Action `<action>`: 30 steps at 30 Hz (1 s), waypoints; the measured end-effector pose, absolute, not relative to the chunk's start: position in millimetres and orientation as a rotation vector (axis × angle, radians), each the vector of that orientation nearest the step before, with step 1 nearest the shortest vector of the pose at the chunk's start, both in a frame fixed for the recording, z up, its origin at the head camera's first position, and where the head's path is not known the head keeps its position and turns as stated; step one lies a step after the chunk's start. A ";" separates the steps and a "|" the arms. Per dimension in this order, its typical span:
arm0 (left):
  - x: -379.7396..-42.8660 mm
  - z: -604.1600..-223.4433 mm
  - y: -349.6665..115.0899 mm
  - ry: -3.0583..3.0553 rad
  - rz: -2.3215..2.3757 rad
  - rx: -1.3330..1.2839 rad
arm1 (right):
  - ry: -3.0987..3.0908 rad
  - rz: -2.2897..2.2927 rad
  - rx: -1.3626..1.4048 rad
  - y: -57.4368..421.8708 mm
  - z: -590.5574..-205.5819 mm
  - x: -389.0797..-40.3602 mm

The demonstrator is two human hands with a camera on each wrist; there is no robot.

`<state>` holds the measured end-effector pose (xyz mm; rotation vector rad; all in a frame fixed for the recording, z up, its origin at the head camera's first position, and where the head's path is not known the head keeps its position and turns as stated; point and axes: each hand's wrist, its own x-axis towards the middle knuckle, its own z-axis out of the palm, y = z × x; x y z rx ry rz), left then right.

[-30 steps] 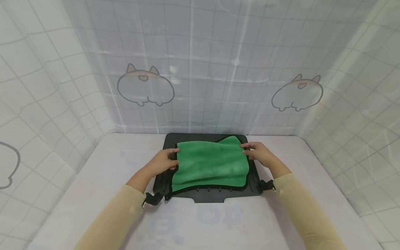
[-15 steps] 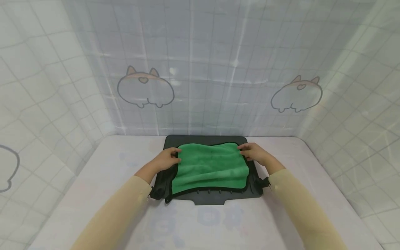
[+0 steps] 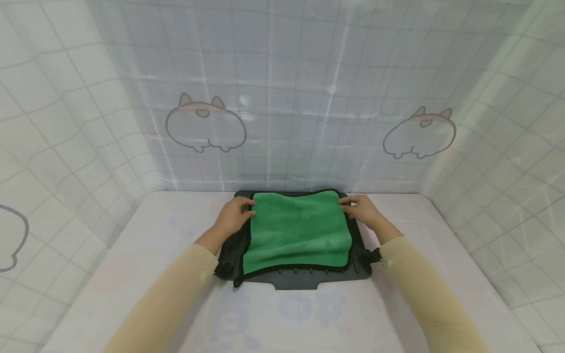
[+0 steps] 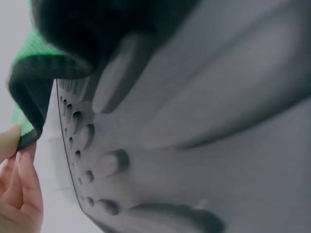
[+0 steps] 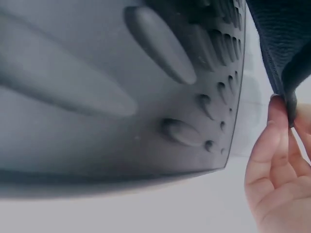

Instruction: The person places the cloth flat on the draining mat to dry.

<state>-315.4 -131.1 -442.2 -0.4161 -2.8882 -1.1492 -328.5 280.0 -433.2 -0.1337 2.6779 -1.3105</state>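
Note:
A green cloth (image 3: 300, 225) with a black border lies over a dark grey ridged mat (image 3: 295, 282). My left hand (image 3: 231, 214) pinches the cloth's far left corner between thumb and fingers. At the far right corner, my right hand (image 3: 361, 208) pinches the cloth the same way. In the left wrist view the left hand (image 4: 19, 187) holds the black-edged corner up beside the mat's raised ribs. The right wrist view has the right hand (image 5: 282, 170) gripping the dark underside corner (image 5: 284, 63) of the cloth. A small black loop (image 3: 238, 282) sticks out at the near left corner.
The mat rests on a pale patterned tabletop (image 3: 300, 323), its far edge close to the back wall. Tiled-pattern sheets (image 3: 291, 98) rise behind and on both sides. A black wrist device (image 3: 224, 269) hangs over the mat's left side.
Both hands first drew the cloth's far edge nearer, then moved it away toward the mat's far edge. The cloth's folded far part is now spread flatter, covering more of the mat.

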 end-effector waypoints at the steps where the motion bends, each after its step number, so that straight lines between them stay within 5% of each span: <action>1: -317.0 -440.8 -130.6 -2.877 -1.128 -0.433 | 2.691 -1.318 -0.119 280.0 -432.0 -328.9; 30: -332.8 -451.5 -117.4 -3.115 -1.007 -0.312 | 2.666 -1.196 -0.093 259.8 -439.9 -341.0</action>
